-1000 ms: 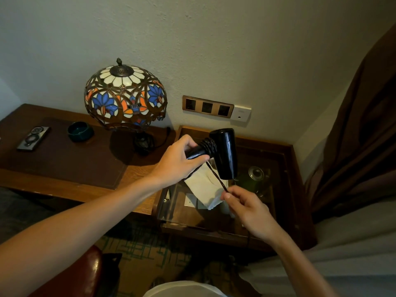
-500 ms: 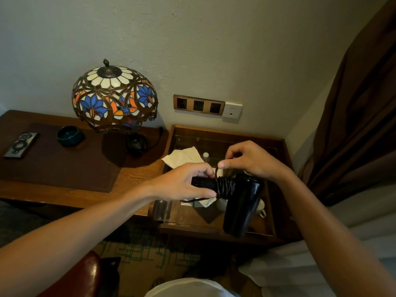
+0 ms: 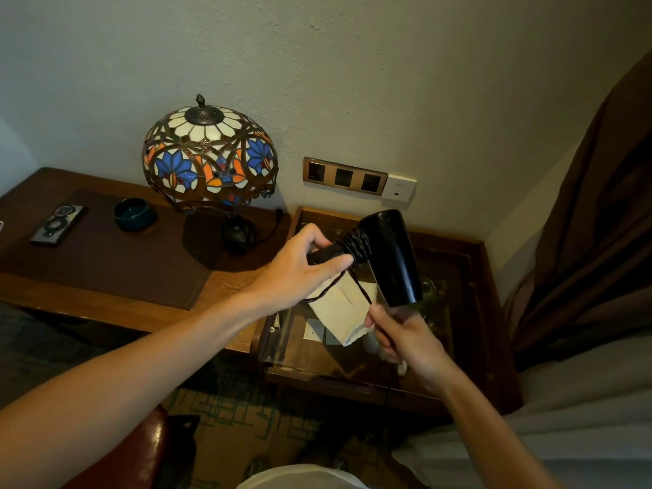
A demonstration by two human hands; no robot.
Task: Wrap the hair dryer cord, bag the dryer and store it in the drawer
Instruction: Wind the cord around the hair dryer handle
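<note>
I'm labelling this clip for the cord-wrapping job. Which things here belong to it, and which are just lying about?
In the job:
hair dryer
cord
cloth bag
left hand
right hand

Lying about:
stained-glass lamp
green bowl
remote

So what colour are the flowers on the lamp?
Blue, with orange, on the lamp shade; head view.

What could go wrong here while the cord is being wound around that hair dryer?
The coils bunch at the top of the hair dryer handle, beside the left hand; they might slide loose if grip eases. The cord runs taut to the right hand, and a slack loop hangs below the left hand, so it could snag. The dryer hangs above the glass-topped side table; a drop might strike it.
</note>
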